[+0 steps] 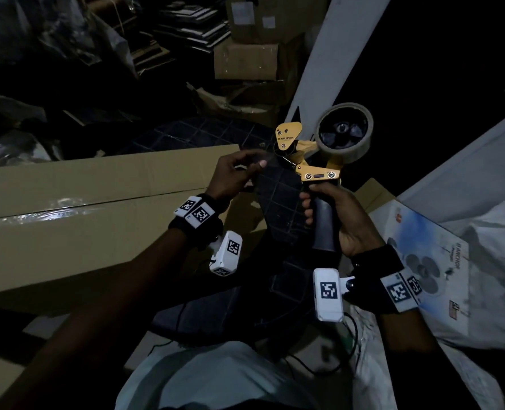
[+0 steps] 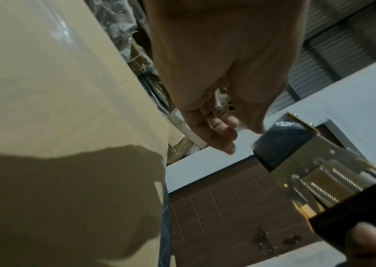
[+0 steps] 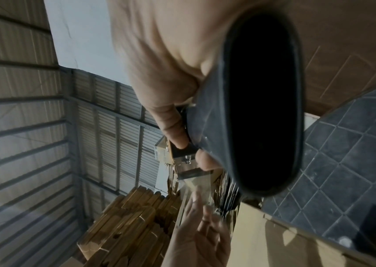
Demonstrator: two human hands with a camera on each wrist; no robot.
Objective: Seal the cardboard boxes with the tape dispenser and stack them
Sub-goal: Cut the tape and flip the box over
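My right hand [image 1: 323,204] grips the black handle of a yellow tape dispenser [image 1: 307,161] and holds it up in the air; its roll of clear tape [image 1: 344,133] is at the top right. My left hand [image 1: 255,162] pinches the free end of the clear tape strip [image 3: 197,186] just left of the dispenser's head. A long brown cardboard box [image 1: 97,202] lies at the left, flaps down, with shiny clear tape along its seam. In the left wrist view my left-hand fingers [image 2: 221,133] hover beside the dispenser's toothed blade [image 2: 271,131], next to the box [image 2: 56,108].
More cardboard boxes [image 1: 251,60] are piled at the back. A white post [image 1: 328,54] rises behind the dispenser. A printed fan carton [image 1: 428,253] and a white sack lie at the right. Dark floor tiles [image 1: 277,196] show below my hands. Flattened cardboard stacks [image 3: 132,225] stand nearby.
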